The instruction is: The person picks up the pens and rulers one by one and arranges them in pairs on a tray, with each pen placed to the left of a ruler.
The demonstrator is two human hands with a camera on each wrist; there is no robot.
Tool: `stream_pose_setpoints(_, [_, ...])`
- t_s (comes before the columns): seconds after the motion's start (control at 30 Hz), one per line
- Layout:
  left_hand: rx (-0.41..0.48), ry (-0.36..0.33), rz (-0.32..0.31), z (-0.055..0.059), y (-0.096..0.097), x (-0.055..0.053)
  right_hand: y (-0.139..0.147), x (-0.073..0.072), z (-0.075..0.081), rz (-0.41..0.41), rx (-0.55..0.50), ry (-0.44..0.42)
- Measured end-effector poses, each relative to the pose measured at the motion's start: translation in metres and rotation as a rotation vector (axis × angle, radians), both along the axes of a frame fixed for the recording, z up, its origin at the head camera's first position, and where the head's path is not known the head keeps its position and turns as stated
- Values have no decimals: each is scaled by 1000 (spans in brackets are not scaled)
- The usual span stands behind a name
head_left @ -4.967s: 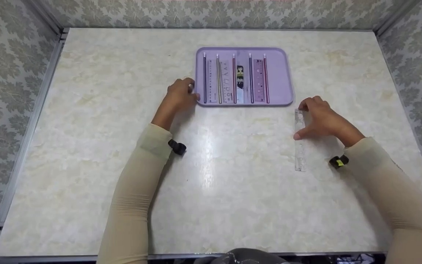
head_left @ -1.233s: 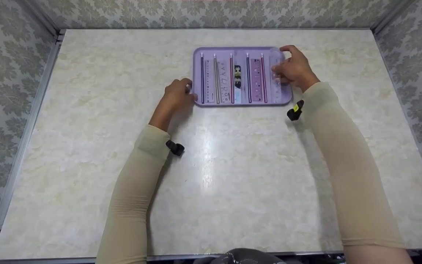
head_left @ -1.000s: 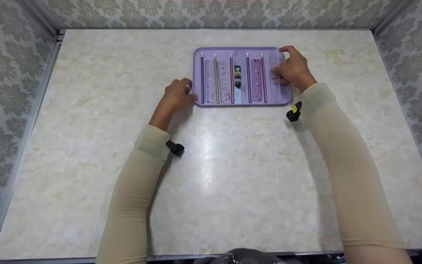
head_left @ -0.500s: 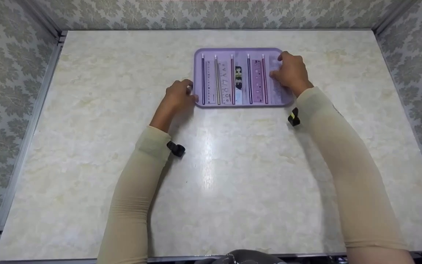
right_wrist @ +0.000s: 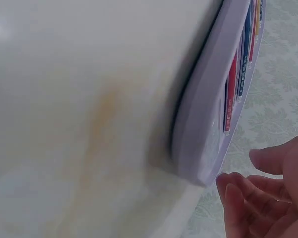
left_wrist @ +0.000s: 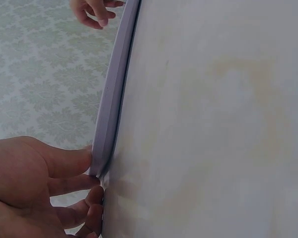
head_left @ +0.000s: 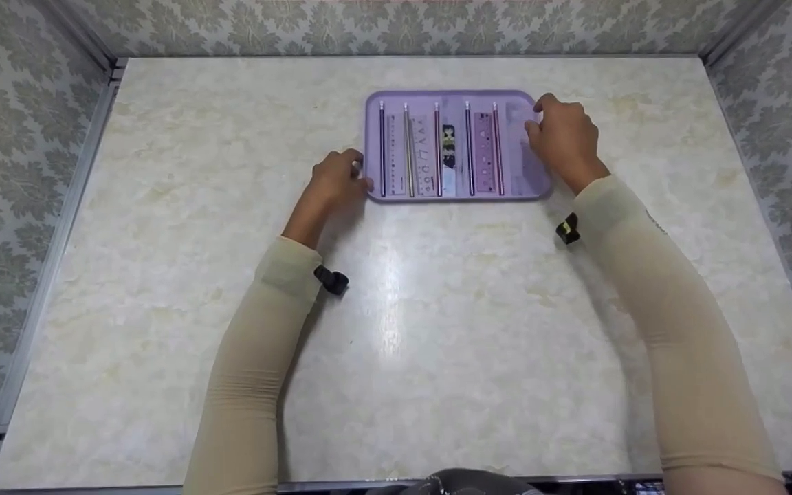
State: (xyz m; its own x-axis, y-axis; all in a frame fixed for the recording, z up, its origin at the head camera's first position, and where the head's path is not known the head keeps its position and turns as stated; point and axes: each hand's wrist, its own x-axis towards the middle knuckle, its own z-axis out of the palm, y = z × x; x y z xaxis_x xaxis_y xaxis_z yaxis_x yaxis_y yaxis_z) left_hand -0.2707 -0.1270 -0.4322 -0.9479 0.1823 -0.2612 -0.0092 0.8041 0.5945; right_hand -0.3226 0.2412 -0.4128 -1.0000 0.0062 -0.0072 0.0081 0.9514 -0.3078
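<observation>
A lavender tray (head_left: 457, 199) lies at the back of the table, holding several pencils and rulers side by side. My left hand (head_left: 336, 180) holds the tray's left edge, its thumb and fingers at the near corner in the left wrist view. Beside the tray's right rim is my right hand (head_left: 566, 141), fingers loosely bent and holding nothing. The right wrist view shows its fingertips close to the tray's corner. A clear ruler (head_left: 520, 155) lies faintly visible at the right end of the tray, left of it a red pencil (head_left: 498, 150) and a pink ruler (head_left: 484, 151).
The pale marbled table (head_left: 423, 330) stretches in front of the tray and to both sides. Patterned wall panels (head_left: 396, 27) stand along its back and sides. A small black camera (head_left: 331, 280) sits on the left wrist, another black camera (head_left: 568, 229) on the right.
My right hand took the clear ruler from the table into the tray's right end, let go, and has since drawn back rightward to the rim. The left hand has stayed in place.
</observation>
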Motion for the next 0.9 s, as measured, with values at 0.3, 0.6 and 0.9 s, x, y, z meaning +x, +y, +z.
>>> stream_pose_setpoints(0.3, [11,-25,4,-5,5,2,27,16,-11,-10,-30,129])
stream_pose_setpoints(0.6, [-5,-23,-5,-7,6,-2,42,22,-14,-21,-86,140])
stream_pose_setpoints(0.9, [41,-56,30,11,0,-8,55,10,-18,22,-81,135])
